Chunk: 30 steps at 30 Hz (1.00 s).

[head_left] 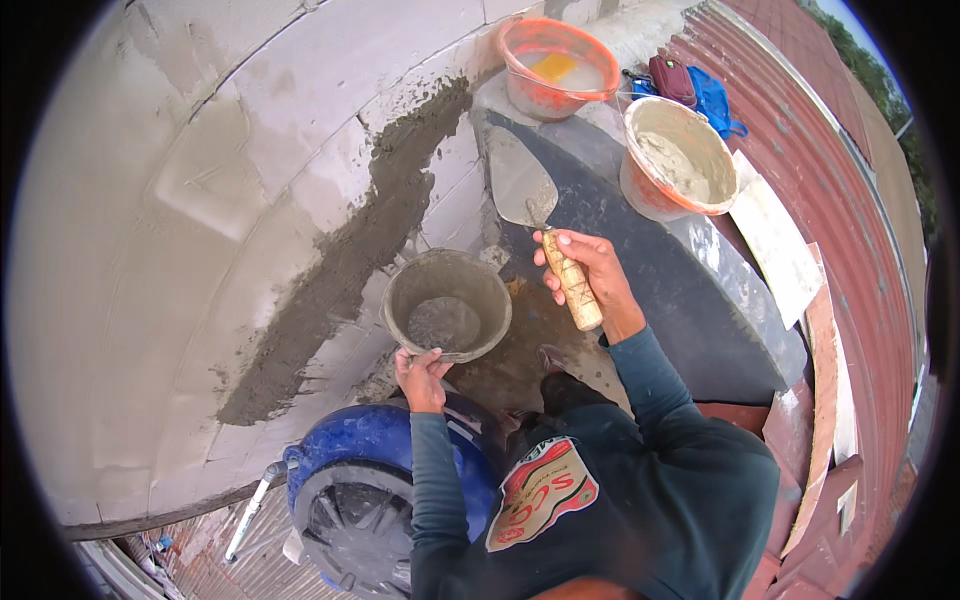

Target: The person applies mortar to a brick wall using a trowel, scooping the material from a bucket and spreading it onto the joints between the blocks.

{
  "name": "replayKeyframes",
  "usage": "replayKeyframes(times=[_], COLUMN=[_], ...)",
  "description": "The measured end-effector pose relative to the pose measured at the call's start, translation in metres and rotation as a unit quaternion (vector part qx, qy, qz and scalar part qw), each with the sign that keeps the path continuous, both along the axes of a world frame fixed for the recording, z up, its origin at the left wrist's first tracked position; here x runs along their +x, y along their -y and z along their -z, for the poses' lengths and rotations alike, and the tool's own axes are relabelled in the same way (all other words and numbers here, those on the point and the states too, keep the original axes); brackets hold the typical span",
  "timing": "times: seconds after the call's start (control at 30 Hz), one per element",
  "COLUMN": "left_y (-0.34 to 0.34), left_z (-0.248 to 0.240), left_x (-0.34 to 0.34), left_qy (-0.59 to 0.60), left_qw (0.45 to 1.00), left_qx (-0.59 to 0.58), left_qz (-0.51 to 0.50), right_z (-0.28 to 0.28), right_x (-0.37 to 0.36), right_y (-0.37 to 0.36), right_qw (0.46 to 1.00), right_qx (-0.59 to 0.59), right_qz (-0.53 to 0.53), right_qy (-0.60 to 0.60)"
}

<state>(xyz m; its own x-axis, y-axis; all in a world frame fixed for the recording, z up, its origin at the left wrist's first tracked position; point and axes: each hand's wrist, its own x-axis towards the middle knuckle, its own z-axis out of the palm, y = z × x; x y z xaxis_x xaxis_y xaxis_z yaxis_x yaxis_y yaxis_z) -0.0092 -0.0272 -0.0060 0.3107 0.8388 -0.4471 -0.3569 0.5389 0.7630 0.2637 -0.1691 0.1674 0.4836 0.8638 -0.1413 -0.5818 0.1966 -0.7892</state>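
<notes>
A pale wall (190, 300) is seen left of the grey bowl (488, 300), streaked by a dark mortar band (335, 265). And the bowl's near rim is pinched by the left hand (422, 380), mouth kept up, presumably so nothing spills. Up and right of the bowl, a trowel (520, 180) is held, blade clear, its wooden handle gripped in the right hand's (592, 268) curled fingers. Beyond, two buckets (645, 180) are stood, probably for easy reach.
</notes>
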Motion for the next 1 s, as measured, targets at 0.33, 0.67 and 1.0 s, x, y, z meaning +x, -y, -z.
replayKeyframes(times=[0.33,0.67,1.0], left_y=[-0.001,-0.001,0.03], left_z=[-0.012,-0.014,-0.005], left_x=[0.036,0.023,-0.048], left_qy=[0.032,0.027,-0.044], left_qw=[0.999,0.999,0.998], left_qx=[-0.004,-0.007,-0.03], left_qz=[0.033,0.024,-0.041], right_z=[0.095,0.071,0.058], right_x=[-0.045,-0.023,-0.004], right_y=[0.026,0.016,-0.151], right_qw=[0.977,0.988,0.957], right_qx=[-0.146,-0.069,-0.059], right_qz=[-0.131,-0.078,0.265], right_qy=[-0.079,-0.11,0.1])
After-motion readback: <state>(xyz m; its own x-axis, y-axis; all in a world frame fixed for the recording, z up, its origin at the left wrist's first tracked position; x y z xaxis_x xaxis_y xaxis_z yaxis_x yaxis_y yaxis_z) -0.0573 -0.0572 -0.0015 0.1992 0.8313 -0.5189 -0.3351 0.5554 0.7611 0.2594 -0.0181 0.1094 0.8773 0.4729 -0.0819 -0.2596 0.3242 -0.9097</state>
